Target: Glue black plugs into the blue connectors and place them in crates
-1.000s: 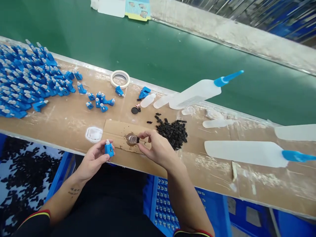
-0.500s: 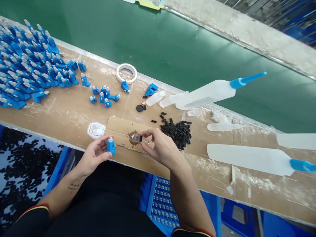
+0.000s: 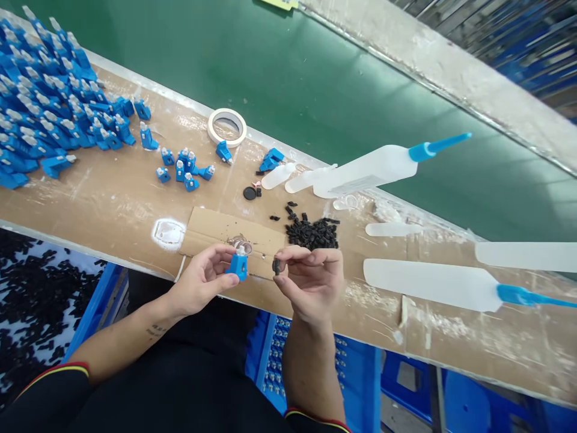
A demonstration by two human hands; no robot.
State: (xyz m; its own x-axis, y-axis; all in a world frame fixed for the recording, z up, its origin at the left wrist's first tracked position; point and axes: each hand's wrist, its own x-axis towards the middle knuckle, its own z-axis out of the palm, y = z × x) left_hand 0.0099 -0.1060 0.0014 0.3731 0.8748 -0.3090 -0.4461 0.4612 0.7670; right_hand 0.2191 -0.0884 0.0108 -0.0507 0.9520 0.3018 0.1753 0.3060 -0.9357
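Note:
Between thumb and fingers, my left hand point(image 3: 205, 279) holds a small blue plastic part point(image 3: 238, 266) upright, its white tip pointing up and a hole in its side. My right hand point(image 3: 313, 279) pinches a small black piece point(image 3: 276, 266) between thumb and fingertips, a short gap to the right of the blue part. Below and behind both hands lies a strip of cardboard point(image 3: 211, 228) with a wet, dark-rimmed smear point(image 3: 241, 242) on it. A pile of similar black pieces point(image 3: 311, 233) sits just beyond my right hand.
Many blue parts point(image 3: 58, 114) crowd the left of the bench; several stand loose near a tape roll point(image 3: 226, 143). White squeeze bottles with blue nozzles point(image 3: 428, 282) lie at right. A green surface point(image 3: 288, 84) runs behind. Below the bench edge is a blue tray point(image 3: 360, 373) of parts.
My right hand has lifted the black piece off the smear on the cardboard and turned it upright. My left hand has moved right with the blue part, closer to it.

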